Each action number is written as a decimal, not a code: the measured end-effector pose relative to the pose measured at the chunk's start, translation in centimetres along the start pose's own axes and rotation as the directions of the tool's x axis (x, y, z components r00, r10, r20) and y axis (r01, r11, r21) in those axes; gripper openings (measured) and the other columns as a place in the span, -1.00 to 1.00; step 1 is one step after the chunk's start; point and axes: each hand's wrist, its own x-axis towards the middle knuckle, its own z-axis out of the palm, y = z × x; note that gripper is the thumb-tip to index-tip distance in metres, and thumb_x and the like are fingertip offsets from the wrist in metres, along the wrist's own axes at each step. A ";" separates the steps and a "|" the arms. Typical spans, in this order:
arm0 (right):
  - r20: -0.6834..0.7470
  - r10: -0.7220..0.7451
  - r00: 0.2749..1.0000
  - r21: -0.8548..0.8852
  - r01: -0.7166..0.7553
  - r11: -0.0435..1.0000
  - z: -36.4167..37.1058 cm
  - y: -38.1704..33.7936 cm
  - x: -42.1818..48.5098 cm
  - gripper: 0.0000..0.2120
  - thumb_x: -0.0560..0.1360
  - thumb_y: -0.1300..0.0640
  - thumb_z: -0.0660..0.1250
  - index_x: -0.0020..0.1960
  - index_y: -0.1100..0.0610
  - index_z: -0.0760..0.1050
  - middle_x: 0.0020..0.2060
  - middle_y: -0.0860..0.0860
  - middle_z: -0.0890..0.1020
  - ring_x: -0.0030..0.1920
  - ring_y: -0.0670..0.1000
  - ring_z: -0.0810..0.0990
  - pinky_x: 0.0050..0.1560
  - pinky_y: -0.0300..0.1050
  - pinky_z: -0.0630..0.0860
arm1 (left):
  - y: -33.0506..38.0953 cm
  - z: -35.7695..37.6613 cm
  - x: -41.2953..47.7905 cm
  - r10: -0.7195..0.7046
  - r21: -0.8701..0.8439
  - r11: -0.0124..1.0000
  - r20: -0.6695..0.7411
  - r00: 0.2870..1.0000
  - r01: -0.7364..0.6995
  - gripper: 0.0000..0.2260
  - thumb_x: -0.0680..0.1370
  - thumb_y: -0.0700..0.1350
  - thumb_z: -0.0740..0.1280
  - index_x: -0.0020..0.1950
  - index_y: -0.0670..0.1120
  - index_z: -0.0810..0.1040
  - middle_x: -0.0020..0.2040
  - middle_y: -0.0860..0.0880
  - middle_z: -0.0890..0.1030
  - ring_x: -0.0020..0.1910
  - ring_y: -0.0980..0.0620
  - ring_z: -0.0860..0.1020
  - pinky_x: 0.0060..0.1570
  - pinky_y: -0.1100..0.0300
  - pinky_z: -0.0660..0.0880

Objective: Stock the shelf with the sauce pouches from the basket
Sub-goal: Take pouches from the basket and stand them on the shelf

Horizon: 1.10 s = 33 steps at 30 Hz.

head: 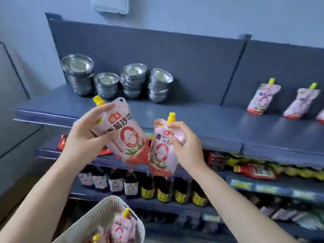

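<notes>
Down at the left the basket (105, 207) holds more pouches. The left hand (87, 135) is wrapped round one pouch (122, 137), tilted, cap up. Beside it the right hand (185, 146) pinches a second pouch (159, 155) near its neck, the body dangling (a loose hold, I'd say), so it could slip onto the bottles (147, 186) below. The bowls (133, 81) stack behind. Far right, shelved pouches (263, 99) lean against the shelf (210, 123) back; a careless nudge might topple them.
</notes>
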 end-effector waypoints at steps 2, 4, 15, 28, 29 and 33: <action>-0.077 0.006 0.997 0.004 -0.006 1.000 -5.7 0.4 1.9 -0.75 0.50 0.28 0.36 0.05 -0.04 0.59 -0.02 -0.26 0.64 -0.04 -0.28 0.56 0.01 -0.38 0.41 | 1.4 4.2 2.3 0.031 -0.019 0.999 0.090 0.995 -0.029 -0.41 0.40 -0.45 0.44 0.16 0.22 0.59 0.05 0.06 0.68 -0.04 0.14 0.66 -0.12 0.21 0.62; -0.111 0.023 0.994 -0.002 -0.023 1.000 -11.4 1.1 3.8 -0.67 0.49 0.33 0.36 0.02 -0.09 0.61 -0.02 -0.30 0.62 0.02 -0.33 0.56 0.06 -0.41 0.42 | 2.7 9.1 4.5 0.058 -0.030 0.998 0.176 0.983 -0.054 -0.43 0.41 -0.49 0.41 0.23 0.08 0.57 0.09 0.02 0.65 -0.02 0.19 0.64 -0.16 0.28 0.60; -0.141 0.056 0.988 -0.042 -0.063 0.997 -36.8 17.7 13.1 -0.68 0.47 0.38 0.39 -0.17 -0.06 0.64 -0.14 -0.23 0.69 -0.06 -0.32 0.60 -0.05 -0.45 0.47 | 2.6 42.8 17.5 0.204 -0.018 0.977 0.375 0.904 -0.213 -0.42 0.41 -0.52 0.31 0.17 0.12 0.53 0.10 0.07 0.61 0.02 0.15 0.63 -0.10 0.22 0.63; 0.002 0.098 0.995 0.277 -0.095 0.956 -44.6 30.8 17.4 -0.57 0.42 0.47 0.39 -0.15 -0.10 0.66 -0.04 -0.13 0.69 0.08 -0.11 0.62 0.06 -0.19 0.56 | -2.6 61.3 25.9 0.130 0.135 0.957 0.599 0.791 -0.259 -0.48 0.45 -0.49 0.31 0.33 -0.07 0.54 0.17 -0.01 0.63 0.04 0.24 0.58 -0.01 0.32 0.55; 0.063 0.100 0.993 0.262 -0.113 0.958 -44.9 31.3 17.2 -0.56 0.40 0.48 0.41 -0.09 -0.09 0.65 0.02 -0.14 0.67 0.12 -0.11 0.61 0.09 -0.15 0.57 | -2.8 61.5 26.2 0.144 0.161 0.942 0.602 0.786 -0.296 -0.46 0.44 -0.47 0.35 0.35 -0.05 0.53 0.20 0.01 0.61 0.11 0.17 0.57 0.07 0.27 0.55; 0.229 0.119 0.966 0.169 -0.160 0.973 -44.5 32.9 16.3 -0.51 0.35 0.43 0.46 0.04 -0.13 0.61 0.14 -0.16 0.63 0.23 -0.11 0.56 0.13 -0.12 0.57 | -3.9 61.4 25.4 0.209 0.175 0.905 0.610 0.765 -0.387 -0.30 0.37 -0.40 0.47 0.41 0.08 0.43 0.29 0.04 0.48 0.26 0.05 0.47 0.08 0.20 0.54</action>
